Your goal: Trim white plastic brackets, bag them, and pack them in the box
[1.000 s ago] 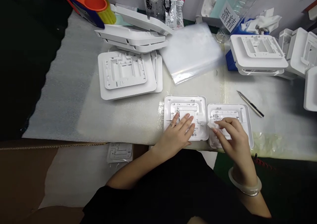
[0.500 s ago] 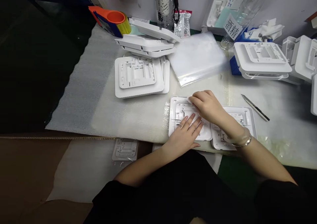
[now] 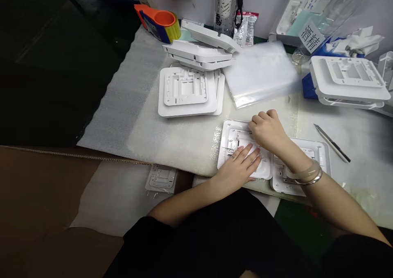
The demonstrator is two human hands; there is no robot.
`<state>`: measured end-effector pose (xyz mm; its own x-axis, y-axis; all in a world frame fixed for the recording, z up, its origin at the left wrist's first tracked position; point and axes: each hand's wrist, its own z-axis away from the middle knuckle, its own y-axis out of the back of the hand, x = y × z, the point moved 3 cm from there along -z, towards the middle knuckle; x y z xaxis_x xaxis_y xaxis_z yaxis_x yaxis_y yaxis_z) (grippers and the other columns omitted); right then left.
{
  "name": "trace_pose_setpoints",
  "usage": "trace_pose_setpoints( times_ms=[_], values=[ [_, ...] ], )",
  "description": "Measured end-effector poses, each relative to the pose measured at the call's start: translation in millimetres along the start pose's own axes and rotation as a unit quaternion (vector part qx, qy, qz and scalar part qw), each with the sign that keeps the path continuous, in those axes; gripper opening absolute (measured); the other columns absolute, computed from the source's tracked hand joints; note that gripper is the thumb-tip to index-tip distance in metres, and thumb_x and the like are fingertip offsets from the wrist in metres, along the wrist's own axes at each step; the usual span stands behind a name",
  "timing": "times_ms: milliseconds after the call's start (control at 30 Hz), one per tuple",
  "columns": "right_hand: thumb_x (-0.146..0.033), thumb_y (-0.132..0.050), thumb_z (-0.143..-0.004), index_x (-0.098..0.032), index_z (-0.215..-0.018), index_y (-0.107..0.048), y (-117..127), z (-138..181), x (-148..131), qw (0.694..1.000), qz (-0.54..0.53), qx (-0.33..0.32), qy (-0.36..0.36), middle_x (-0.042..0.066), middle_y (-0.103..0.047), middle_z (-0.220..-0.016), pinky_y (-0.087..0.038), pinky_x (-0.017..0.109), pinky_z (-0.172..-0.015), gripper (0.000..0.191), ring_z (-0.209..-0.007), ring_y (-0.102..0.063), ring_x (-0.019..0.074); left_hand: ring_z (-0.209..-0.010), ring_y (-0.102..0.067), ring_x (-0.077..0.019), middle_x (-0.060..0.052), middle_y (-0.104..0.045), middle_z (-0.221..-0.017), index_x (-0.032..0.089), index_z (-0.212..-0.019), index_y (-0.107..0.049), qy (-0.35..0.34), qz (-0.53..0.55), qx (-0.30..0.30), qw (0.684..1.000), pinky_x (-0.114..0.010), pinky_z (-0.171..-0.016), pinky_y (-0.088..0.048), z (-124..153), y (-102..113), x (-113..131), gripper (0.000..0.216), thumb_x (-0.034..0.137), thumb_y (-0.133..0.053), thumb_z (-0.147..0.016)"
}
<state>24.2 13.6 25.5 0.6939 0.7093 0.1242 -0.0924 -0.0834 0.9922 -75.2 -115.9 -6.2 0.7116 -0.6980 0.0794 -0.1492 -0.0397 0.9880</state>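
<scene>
A white plastic housing (image 3: 228,133) lies with its hollow inside facing up near the front edge of the table. My left hand (image 3: 238,169) rests flat on its lower part, fingers spread. Over the housing's upper right edge, my right hand (image 3: 266,131) is closed in a fist, fingers curled under; whatever they hold is hidden. A second white housing (image 3: 324,155) lies just to the right, partly covered by my right forearm.
Stacked white housings (image 3: 186,87) stand back left, more white housings (image 3: 350,79) at right. Between them lies a pile of clear plastic bags (image 3: 262,75). A craft knife (image 3: 331,143) lies to the right. An orange tape dispenser (image 3: 164,19) stands behind. A box below holds another housing (image 3: 161,176).
The view has shifted, so the table appears further right. My right hand has curled tighter at the housing's upper edge. My left hand stays flat on the housing.
</scene>
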Motion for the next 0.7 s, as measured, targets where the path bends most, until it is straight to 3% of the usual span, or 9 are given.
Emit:
trace_pose_setpoints(
  times_ms=[200,467,700],
  values=[
    [-0.003,-0.046,-0.09,-0.011,-0.084,-0.069,4,-33,-25,0.996,-0.044,-0.017,0.075,0.011,-0.064,-0.085,-0.022,0.037,-0.076,0.026,-0.081,-0.045,0.0208,-0.147,-0.032,-0.0312,-0.011,-0.04,-0.156,0.012,-0.148,-0.041,0.005,0.004,0.004,1.0,-0.043,-0.121,-0.027,0,-1,0,0.067,0.053,-0.05,-0.096],
    [-0.012,-0.05,-0.093,-0.013,-0.084,-0.069,17,-29,-35,0.996,-0.066,0.006,0.054,0.009,-0.065,-0.082,-0.022,0.035,-0.074,0.021,-0.078,-0.046,0.0212,-0.143,-0.037,-0.0288,-0.013,-0.042,-0.153,0.011,-0.147,-0.04,0.008,0.011,-0.012,1.0,-0.042,-0.122,-0.024,-1,2,0,0.066,0.051,-0.052,-0.096],
    [-0.004,-0.046,-0.09,-0.01,-0.084,-0.068,5,-33,-59,0.996,-0.066,-0.051,0.042,0.012,-0.066,-0.087,-0.024,0.036,-0.075,0.024,-0.08,-0.049,0.0223,-0.127,-0.053,-0.027,-0.014,-0.056,-0.136,0.012,-0.137,-0.048,-0.003,0.089,-0.017,0.996,-0.041,-0.114,-0.036,0,4,-4,0.051,0.043,-0.055,-0.096]
  ],
)
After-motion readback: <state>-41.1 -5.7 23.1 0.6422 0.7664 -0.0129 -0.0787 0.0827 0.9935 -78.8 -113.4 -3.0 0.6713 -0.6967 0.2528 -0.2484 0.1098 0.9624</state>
